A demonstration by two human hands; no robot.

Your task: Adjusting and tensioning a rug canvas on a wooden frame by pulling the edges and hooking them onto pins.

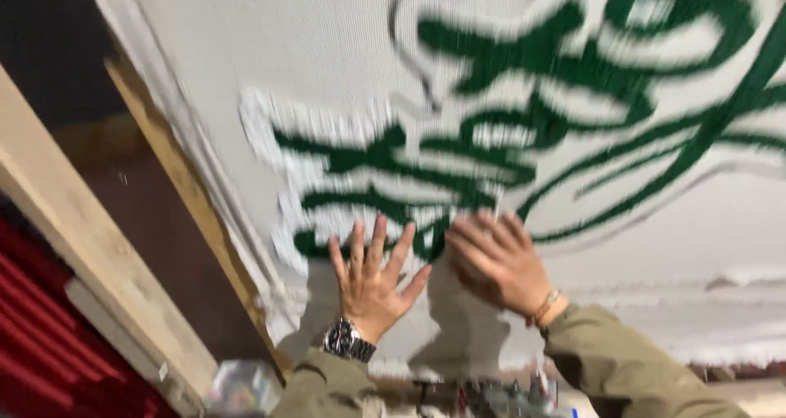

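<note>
1. Two hands lie flat, fingers spread: left hand and right hand, gripping nothing.
2. Both press the white tufted cloth with its green pattern, stretched on a wooden frame.
3. It looks soft and taut; best handled by the frame edge.

A large banner-like sign of pale grey-white cloth is seen stretched over a slanted wooden frame, and most of the view is filled by it. Flowing green strokes with white tufted patches are carried on its face; the lettering is blurred by motion. The lower end of the green and white design lies directly under and just above the left grip and the right grip, both of which are laid flat against the cloth with fingers spread. The design is spread up and to the right, away from both grips. No packages or screens can be made out clearly.
</note>
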